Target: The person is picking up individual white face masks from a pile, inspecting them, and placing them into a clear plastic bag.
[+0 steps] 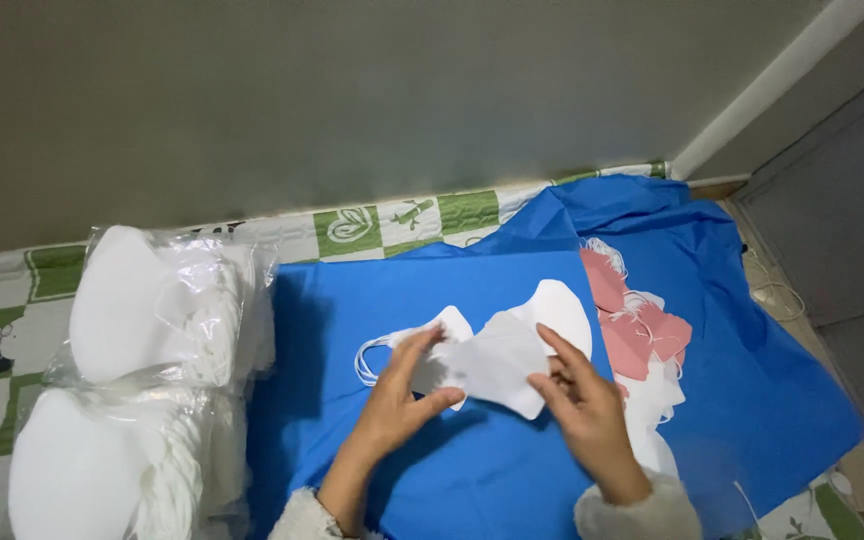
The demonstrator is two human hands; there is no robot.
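Head view shows, at far left, two clear plastic bags of white masks [142,330] stacked on a green-and-white checked bed cover [352,228], just beside the blue cloth [472,470] spread over it.

On that cloth my left hand [407,385] reaches in from the bottom edge, forearm slanting up and to the right, fingers stretched forward and thumb turned toward the middle. It pinches the left end of a white face mask [497,360], where the white ear loops [372,360] trail off to the left onto the blue.

That mask lies flattened between my hands, its long axis running from lower left to upper right, the rounded end pointing up-right toward the wall.

My right hand [582,405] comes in from the lower right, wrist in a fluffy white cuff [642,510], fingers angled up-left. Thumb and forefinger close on the mask's lower right edge, so both hands hold it just above the cloth.

Right of my hand lies a loose pile of pink and white masks [642,330], near but apart.
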